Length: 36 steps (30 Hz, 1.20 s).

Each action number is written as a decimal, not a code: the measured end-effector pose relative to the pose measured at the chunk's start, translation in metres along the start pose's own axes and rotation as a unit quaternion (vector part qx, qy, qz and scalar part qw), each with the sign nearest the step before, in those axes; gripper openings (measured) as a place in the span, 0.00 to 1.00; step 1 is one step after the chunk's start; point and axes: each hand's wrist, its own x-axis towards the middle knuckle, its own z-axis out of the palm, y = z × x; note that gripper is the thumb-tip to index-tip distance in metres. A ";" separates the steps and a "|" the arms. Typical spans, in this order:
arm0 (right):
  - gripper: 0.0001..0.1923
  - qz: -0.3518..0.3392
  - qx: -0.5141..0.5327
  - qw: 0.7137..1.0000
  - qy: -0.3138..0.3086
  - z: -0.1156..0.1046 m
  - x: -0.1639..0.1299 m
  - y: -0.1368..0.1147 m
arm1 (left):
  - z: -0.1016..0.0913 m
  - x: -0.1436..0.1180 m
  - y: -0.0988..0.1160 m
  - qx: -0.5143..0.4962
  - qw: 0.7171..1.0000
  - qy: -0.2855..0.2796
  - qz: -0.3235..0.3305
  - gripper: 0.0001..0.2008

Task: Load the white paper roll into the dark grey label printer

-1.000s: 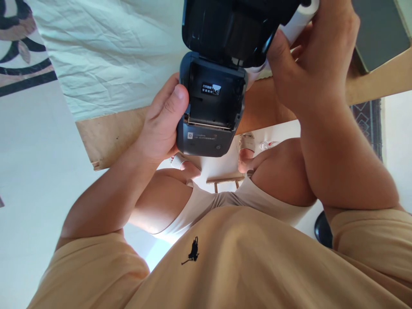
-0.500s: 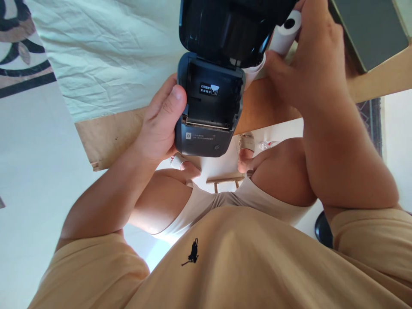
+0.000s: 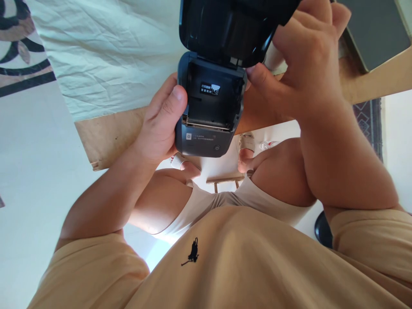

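**Open printer held over the lap**

The person's left hand (image 3: 161, 124) wraps around the left side of a small dark grey plastic label printer (image 3: 209, 111), thumb pressed along its edge, fingers curled underneath, gripping it firmly above the knees. The printer's black hinged lid (image 3: 231, 30) stands flipped up on the far side, leaving the dark paper bay bare, with a small white-lettered sticker (image 3: 210, 89) on its back wall.

The right hand (image 3: 305, 64) sits just right of the printer, fingers curled in and thumb tip touching the corner where lid meets body. A sliver of white paper roll (image 3: 273, 58) shows behind that hand; whether the fingers clasp it I cannot tell.

Beyond lies a pale wooden table (image 3: 109, 133) covered partly by a wrinkled white cloth (image 3: 106, 56), and at far right a dark flat rectangular panel (image 3: 376, 30).
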 end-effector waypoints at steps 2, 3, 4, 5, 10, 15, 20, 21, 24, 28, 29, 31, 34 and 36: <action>0.20 -0.010 0.005 1.000 0.004 0.001 0.001 0.002 | -0.001 0.000 0.001 -0.004 1.000 -0.005 -0.003 0.19; 0.20 -0.011 0.008 1.000 0.002 0.001 0.001 0.002 | -0.001 0.000 0.001 -0.007 1.000 -0.007 -0.005 0.19; 0.20 -0.012 0.010 1.000 0.001 0.000 0.001 0.003 | -0.001 -0.001 0.002 -0.009 1.000 -0.009 -0.006 0.19; 0.19 -0.016 0.012 1.000 -0.001 0.000 0.000 0.003 | -0.001 -0.001 0.002 -0.010 1.000 -0.012 -0.010 0.19; 0.20 -0.032 0.031 0.999 -0.009 -0.004 -0.002 0.003 | 0.000 -0.001 0.002 -0.014 1.000 -0.010 -0.003 0.18; 0.19 -0.034 0.012 0.999 -0.007 -0.004 -0.002 0.002 | 0.001 0.000 0.001 -0.009 1.000 -0.003 -0.004 0.20; 0.20 -0.015 -0.010 1.000 -0.002 -0.004 0.000 0.003 | -0.001 0.000 0.001 -0.008 1.000 -0.004 -0.020 0.22; 0.20 -0.004 -0.011 1.000 0.008 -0.005 0.000 0.003 | -0.001 0.000 0.001 -0.006 1.000 -0.005 -0.023 0.22; 0.20 0.030 -0.006 0.998 0.052 -0.009 -0.002 0.003 | -0.001 0.000 0.001 -0.003 1.000 -0.007 -0.024 0.22; 0.22 0.028 0.006 0.993 0.110 -0.013 -0.007 0.000 | 0.000 -0.001 0.001 -0.004 1.000 -0.005 -0.022 0.23; 0.22 0.023 0.016 0.992 0.125 -0.012 -0.008 -0.002 | 0.000 -0.001 0.001 -0.004 1.000 -0.004 -0.022 0.23; 0.21 0.004 0.064 0.986 0.151 -0.010 -0.009 -0.005 | 0.000 -0.001 0.001 -0.002 1.000 -0.004 -0.018 0.23; 0.20 -0.027 0.160 0.971 0.176 -0.006 -0.008 -0.009 | 0.000 -0.001 0.001 0.002 1.000 -0.011 -0.015 0.21; 0.20 -0.046 0.187 0.961 0.201 -0.003 -0.007 -0.010 | 0.000 -0.001 0.001 0.003 1.000 -0.016 -0.013 0.20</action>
